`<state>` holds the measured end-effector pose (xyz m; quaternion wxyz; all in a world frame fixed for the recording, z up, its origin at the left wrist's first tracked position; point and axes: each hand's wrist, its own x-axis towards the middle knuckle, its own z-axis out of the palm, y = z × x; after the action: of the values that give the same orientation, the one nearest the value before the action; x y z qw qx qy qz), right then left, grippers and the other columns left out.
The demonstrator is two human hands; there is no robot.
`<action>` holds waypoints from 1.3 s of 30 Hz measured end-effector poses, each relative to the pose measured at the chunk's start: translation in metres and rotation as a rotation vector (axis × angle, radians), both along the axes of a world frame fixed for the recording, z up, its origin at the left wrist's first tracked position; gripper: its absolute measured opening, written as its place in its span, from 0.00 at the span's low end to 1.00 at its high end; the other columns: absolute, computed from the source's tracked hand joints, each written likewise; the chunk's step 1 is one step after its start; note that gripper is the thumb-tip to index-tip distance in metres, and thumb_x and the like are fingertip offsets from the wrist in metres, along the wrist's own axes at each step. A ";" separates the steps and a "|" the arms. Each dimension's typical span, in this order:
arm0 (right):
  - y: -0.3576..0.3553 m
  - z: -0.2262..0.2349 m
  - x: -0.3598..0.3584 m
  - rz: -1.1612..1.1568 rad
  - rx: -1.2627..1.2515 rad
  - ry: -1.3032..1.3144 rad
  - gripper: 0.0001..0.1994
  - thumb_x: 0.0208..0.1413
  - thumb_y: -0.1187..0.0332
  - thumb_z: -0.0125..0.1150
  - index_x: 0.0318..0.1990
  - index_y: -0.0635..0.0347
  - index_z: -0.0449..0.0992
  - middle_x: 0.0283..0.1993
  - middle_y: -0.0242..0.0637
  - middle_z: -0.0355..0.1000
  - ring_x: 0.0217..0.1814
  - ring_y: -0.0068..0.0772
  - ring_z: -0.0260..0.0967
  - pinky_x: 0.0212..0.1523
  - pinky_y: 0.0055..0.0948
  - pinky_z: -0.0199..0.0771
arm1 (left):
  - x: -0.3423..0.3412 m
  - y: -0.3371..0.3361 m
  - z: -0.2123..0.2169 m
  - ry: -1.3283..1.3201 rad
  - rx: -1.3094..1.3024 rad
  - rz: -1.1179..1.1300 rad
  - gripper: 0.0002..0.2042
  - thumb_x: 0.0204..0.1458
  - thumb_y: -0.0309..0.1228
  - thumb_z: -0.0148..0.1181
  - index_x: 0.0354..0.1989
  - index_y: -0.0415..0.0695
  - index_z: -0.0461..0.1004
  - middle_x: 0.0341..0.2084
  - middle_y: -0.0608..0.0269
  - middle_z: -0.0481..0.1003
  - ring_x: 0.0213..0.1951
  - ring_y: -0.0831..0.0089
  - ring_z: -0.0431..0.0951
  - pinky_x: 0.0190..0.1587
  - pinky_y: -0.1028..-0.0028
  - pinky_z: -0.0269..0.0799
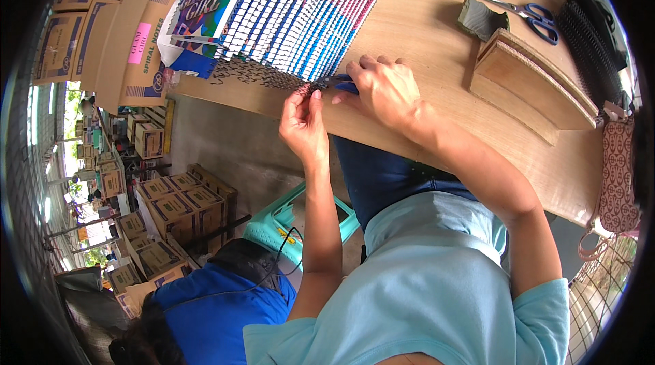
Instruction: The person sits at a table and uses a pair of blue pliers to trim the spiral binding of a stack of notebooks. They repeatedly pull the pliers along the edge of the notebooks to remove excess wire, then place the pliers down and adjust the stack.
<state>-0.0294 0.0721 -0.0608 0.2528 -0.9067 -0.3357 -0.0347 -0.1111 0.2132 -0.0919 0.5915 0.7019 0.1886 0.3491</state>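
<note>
A stack of spiral notebooks (283, 13) lies at the table's near left edge, its rows of coil binding facing up. Loose coil ends (256, 77) stick out beyond the edge nearest me. My left hand (305, 123) pinches a coil end at the near corner of the stack. Close beside those fingertips, my right hand (387, 89) is closed around blue-handled pliers (346, 86). The tool's tip meets the coil, partly hidden by my fingers.
To the right on the wooden table (423, 17) are blue-handled scissors (532, 16), a grey-green piece (483, 18), wooden boards (529, 82) and black coils (590, 41). A patterned pouch (617, 174) hangs at the right edge. Cartons (140, 41), a teal stool (273, 222) and a blue-shirted person (218, 310) are left.
</note>
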 end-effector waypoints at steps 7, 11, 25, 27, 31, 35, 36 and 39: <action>-0.006 0.012 -0.007 -0.072 0.102 -0.235 0.24 0.44 0.43 0.65 0.37 0.54 0.76 0.36 0.33 0.72 0.39 0.38 0.74 0.37 0.43 0.74 | -0.002 -0.002 0.005 -0.033 -0.047 0.006 0.09 0.55 0.17 0.60 0.44 0.31 0.73 0.36 0.57 0.79 0.37 0.76 0.79 0.42 0.78 0.77; -0.002 0.012 -0.005 -0.050 0.085 -0.207 0.24 0.44 0.43 0.65 0.37 0.54 0.76 0.36 0.33 0.72 0.39 0.38 0.74 0.37 0.43 0.74 | -0.001 -0.003 0.011 -0.039 -0.012 -0.011 0.08 0.56 0.17 0.59 0.44 0.31 0.73 0.37 0.56 0.78 0.37 0.74 0.80 0.43 0.75 0.79; 0.000 0.025 -0.007 -0.047 0.086 -0.193 0.24 0.42 0.44 0.67 0.37 0.54 0.75 0.37 0.31 0.72 0.39 0.37 0.73 0.37 0.45 0.72 | -0.002 -0.001 0.015 -0.068 -0.046 0.015 0.09 0.56 0.19 0.60 0.45 0.31 0.73 0.35 0.56 0.78 0.37 0.75 0.79 0.42 0.76 0.79; 0.003 0.027 -0.007 -0.038 0.082 -0.181 0.24 0.42 0.43 0.67 0.37 0.54 0.75 0.37 0.32 0.72 0.39 0.37 0.73 0.37 0.44 0.72 | -0.001 -0.002 0.018 -0.090 -0.074 0.001 0.09 0.56 0.19 0.60 0.45 0.31 0.73 0.35 0.56 0.78 0.37 0.75 0.79 0.42 0.75 0.79; 0.006 0.021 0.000 0.004 -0.005 0.004 0.24 0.42 0.44 0.67 0.37 0.54 0.76 0.37 0.32 0.71 0.38 0.36 0.73 0.37 0.42 0.73 | 0.000 -0.001 0.017 -0.082 -0.083 -0.003 0.09 0.56 0.19 0.59 0.45 0.31 0.73 0.36 0.56 0.78 0.37 0.75 0.79 0.42 0.75 0.80; -0.004 0.024 -0.006 -0.046 0.053 -0.111 0.24 0.42 0.44 0.68 0.38 0.53 0.76 0.37 0.32 0.71 0.39 0.36 0.73 0.38 0.42 0.73 | -0.003 -0.004 0.024 -0.010 -0.085 0.013 0.09 0.57 0.20 0.59 0.44 0.32 0.72 0.38 0.56 0.77 0.37 0.74 0.79 0.43 0.74 0.80; -0.006 0.026 -0.007 -0.063 0.083 -0.167 0.24 0.42 0.44 0.68 0.38 0.53 0.76 0.37 0.31 0.71 0.39 0.36 0.73 0.38 0.42 0.73 | -0.003 -0.005 0.026 0.004 -0.088 0.020 0.08 0.57 0.20 0.59 0.44 0.33 0.73 0.38 0.56 0.77 0.37 0.73 0.79 0.44 0.74 0.80; -0.006 0.030 -0.008 -0.096 0.143 -0.262 0.25 0.42 0.43 0.68 0.39 0.53 0.75 0.37 0.31 0.71 0.40 0.36 0.73 0.39 0.43 0.72 | -0.001 -0.006 0.029 -0.063 -0.102 -0.009 0.08 0.57 0.20 0.59 0.44 0.33 0.73 0.38 0.56 0.77 0.37 0.74 0.79 0.44 0.73 0.80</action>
<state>-0.0370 0.0658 -0.0309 0.2687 -0.8892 -0.3187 -0.1885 -0.1124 0.2074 -0.0629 0.6336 0.6604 0.1841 0.3586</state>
